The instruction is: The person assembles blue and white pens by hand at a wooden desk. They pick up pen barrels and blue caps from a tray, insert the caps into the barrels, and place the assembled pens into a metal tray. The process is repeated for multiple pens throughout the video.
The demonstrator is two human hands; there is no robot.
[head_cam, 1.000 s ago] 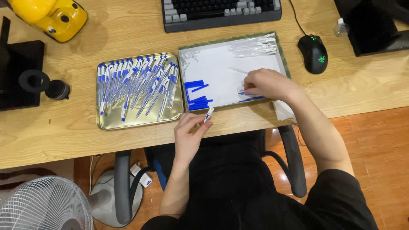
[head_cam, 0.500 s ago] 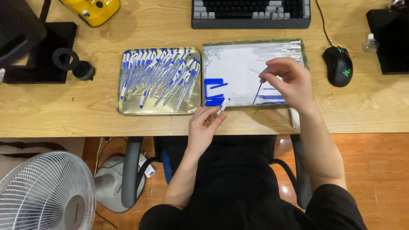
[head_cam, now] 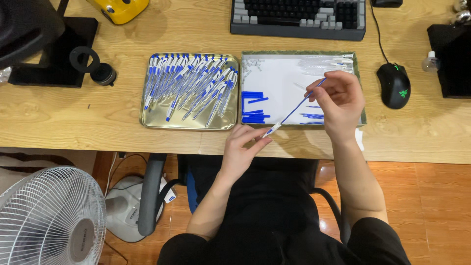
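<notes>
My left hand [head_cam: 244,145] pinches the white lower end of a pen barrel [head_cam: 271,130] at the desk's front edge. A thin blue refill [head_cam: 299,104] runs from that barrel up to my right hand [head_cam: 338,98], which grips its upper end above the white parts tray [head_cam: 274,78]. Inside that tray lie blue caps [head_cam: 252,105], clear barrels at the back right and loose blue refills. The metal tray [head_cam: 147,120] to the left holds several finished blue and white pens [head_cam: 191,86].
A keyboard [head_cam: 297,17] sits at the back, a black mouse [head_cam: 393,84] to the right, a yellow object [head_cam: 120,9] at the back left. A black stand [head_cam: 51,54] and a small lens are on the left. A white fan [head_cam: 49,216] stands on the floor.
My right hand lifted a blue refill out of the white tray and brought its tip down to the barrel in my left hand. The view shifted slightly.
</notes>
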